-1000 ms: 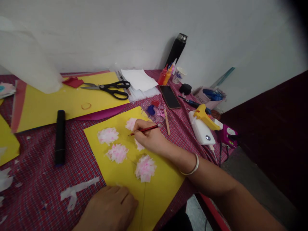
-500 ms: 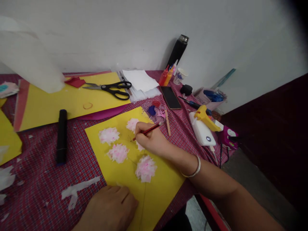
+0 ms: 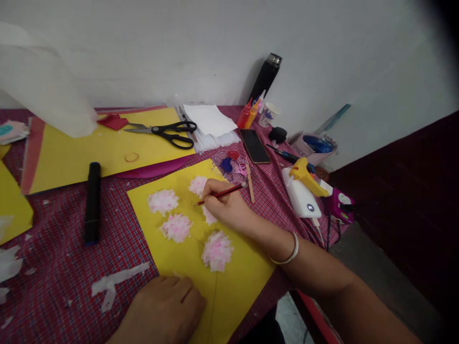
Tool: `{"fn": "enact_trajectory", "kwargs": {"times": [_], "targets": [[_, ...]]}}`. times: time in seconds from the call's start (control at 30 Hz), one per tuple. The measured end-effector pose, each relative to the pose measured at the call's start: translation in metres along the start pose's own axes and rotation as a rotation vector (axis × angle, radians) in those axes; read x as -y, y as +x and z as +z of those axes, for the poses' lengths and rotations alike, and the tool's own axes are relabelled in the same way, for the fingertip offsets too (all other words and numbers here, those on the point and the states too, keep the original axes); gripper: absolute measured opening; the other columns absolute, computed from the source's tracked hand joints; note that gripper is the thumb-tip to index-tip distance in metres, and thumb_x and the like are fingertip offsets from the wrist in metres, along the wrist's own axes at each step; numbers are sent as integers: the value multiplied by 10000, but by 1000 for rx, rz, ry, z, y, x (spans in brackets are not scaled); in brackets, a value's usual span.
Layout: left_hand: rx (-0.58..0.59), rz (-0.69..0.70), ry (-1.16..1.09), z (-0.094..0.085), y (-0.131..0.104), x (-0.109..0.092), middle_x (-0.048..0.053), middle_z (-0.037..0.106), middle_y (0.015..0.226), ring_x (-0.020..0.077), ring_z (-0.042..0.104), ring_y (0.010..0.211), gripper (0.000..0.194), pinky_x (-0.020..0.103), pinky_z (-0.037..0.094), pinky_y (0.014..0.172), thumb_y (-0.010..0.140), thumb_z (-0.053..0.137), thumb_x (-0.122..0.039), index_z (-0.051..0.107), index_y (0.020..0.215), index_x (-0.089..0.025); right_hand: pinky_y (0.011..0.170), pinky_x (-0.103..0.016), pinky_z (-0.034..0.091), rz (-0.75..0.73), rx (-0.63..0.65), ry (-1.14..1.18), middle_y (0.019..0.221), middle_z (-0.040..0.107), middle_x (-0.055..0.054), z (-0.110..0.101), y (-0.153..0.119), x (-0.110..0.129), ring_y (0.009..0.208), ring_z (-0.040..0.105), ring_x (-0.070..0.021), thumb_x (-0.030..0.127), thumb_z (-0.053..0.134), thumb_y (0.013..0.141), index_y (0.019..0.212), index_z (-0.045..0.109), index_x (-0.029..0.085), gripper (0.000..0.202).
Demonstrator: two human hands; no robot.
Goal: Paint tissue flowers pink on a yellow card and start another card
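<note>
My right hand (image 3: 225, 203) is closed round a dark red and black pencil (image 3: 229, 191), its tip at the surface of a yellow sheet (image 3: 172, 263) among the paper flowers. Several pale pink, fluffy paper flowers lie on this sheet, including an upper-left flower (image 3: 163, 201), a middle flower (image 3: 177, 227) and a lower-right flower (image 3: 217, 251). Another is partly hidden behind my right fingers. A thin line runs down from the lower-right flower. My left hand (image 3: 165, 308) rests on the sheet's lower-left edge with its fingers curled in, and I see nothing in it.
Black scissors (image 3: 168, 134) lie on another yellow sheet (image 3: 82, 157). A black marker (image 3: 92, 203) and paper scraps (image 3: 114, 284) are at left. Beyond my right hand are a phone (image 3: 254, 145), a wooden stick (image 3: 250, 181), a power bank (image 3: 301, 198) and a yellow glue gun (image 3: 308, 177).
The pencil's tip has shifted slightly upward on the sheet, and the pencil leans flatter in my right hand. My left hand stays where it was.
</note>
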State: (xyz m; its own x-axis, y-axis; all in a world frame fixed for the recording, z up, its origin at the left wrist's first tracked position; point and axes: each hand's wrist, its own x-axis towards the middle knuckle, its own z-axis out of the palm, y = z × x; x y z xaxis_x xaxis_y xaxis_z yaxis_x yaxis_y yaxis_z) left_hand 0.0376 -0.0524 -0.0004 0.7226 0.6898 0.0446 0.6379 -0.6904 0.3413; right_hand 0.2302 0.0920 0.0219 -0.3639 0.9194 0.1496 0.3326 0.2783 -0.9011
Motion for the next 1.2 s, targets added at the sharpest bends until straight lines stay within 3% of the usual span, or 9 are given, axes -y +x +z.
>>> {"fn": "enact_trajectory", "kwargs": {"times": [0.2, 0.37, 0.47, 0.6, 0.77, 1.2], "targets": [[-22, 25, 6, 0, 3, 1, -39, 637, 736, 161, 547, 601, 183, 311, 371, 576, 832, 549, -70, 574, 780, -244, 557, -245, 300, 17, 33, -25, 609, 460, 40, 0, 0, 1, 583, 415, -102, 158, 469, 743, 665, 488, 193, 88], [-39, 42, 16, 1, 3, 1, -49, 627, 715, 167, 536, 578, 186, 321, 361, 558, 799, 574, -66, 561, 761, -248, 540, -232, 319, 18, 4, 137, 648, 475, 40, 0, -1, 12, 578, 410, -96, 158, 480, 759, 716, 503, 191, 59], [-68, 52, 17, 0, 4, 0, -49, 623, 698, 160, 531, 561, 176, 320, 354, 546, 853, 546, -98, 560, 755, -243, 543, -229, 332, 21, 22, 181, 675, 504, 34, -1, -3, 20, 589, 429, -96, 179, 524, 777, 768, 542, 184, 21], [-99, 36, 28, 0, 6, -2, -41, 626, 693, 148, 540, 564, 200, 313, 363, 556, 928, 494, -155, 566, 758, -231, 546, -236, 336, 39, 56, 166, 644, 517, 26, 0, -6, 20, 584, 453, -103, 231, 519, 818, 753, 558, 186, 88], [-130, 35, 18, 1, 7, -4, -47, 605, 668, 148, 522, 556, 193, 315, 346, 548, 880, 545, -123, 543, 722, -233, 507, -236, 286, 66, 8, 84, 578, 479, 48, 1, -6, 15, 508, 399, -88, 185, 504, 762, 723, 527, 198, 47], [-87, 45, 11, 4, 3, -1, -50, 631, 702, 166, 560, 585, 155, 318, 366, 553, 879, 558, -145, 559, 760, -243, 478, -229, 261, 72, 27, 125, 567, 471, 53, 7, -5, 14, 492, 371, -83, 201, 498, 766, 712, 527, 195, 62]]}}
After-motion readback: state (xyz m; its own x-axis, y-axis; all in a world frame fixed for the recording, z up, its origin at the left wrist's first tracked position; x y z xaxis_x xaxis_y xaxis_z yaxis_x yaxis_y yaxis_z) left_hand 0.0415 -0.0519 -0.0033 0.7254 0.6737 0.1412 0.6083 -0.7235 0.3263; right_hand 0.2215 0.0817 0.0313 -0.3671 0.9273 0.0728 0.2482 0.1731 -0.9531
